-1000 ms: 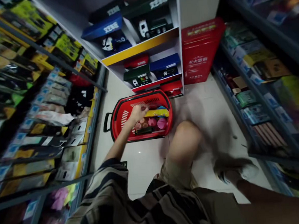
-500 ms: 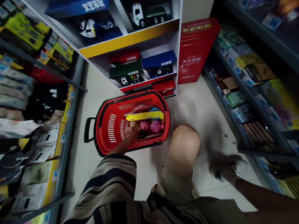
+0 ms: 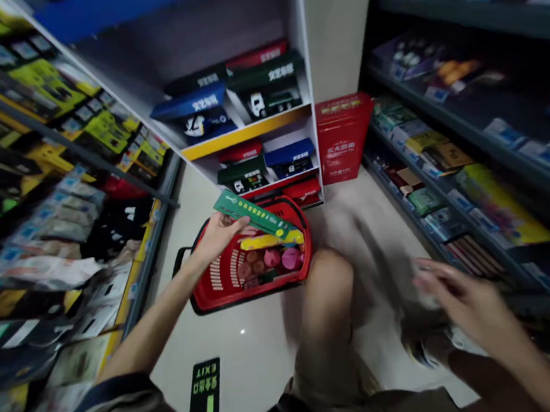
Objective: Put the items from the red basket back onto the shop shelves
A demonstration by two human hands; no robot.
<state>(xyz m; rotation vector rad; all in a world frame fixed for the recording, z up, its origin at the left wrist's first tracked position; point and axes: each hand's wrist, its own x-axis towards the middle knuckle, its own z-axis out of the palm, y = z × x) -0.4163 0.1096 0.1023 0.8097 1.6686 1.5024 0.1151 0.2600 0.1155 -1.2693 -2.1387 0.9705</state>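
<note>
My left hand (image 3: 222, 232) grips one end of a long, flat green box (image 3: 255, 215) with yellow lettering, its thumb on top. The box is held at a slant over the red shopping basket (image 3: 205, 298) on the floor. Inside the basket lie a yellow packet (image 3: 271, 240), pink round items (image 3: 291, 258) and some brownish round items I cannot name. Off to the right, beside my knee, my right hand (image 3: 453, 290) hangs in the air, blurred by motion. Its fingers look partly curled, and I make out nothing in them.
Behind the basket stands a white shelf unit with boxed toy trucks (image 3: 273, 95). A red fire extinguisher box (image 3: 341, 140) is beside it. Shelves of packaged goods line the left and right. A green exit sign (image 3: 204, 395) marks the floor.
My left hand has risen out of the basket and now holds the green box. My right hand has come into view at the right. The view has shifted, and the exit sign now shows.
</note>
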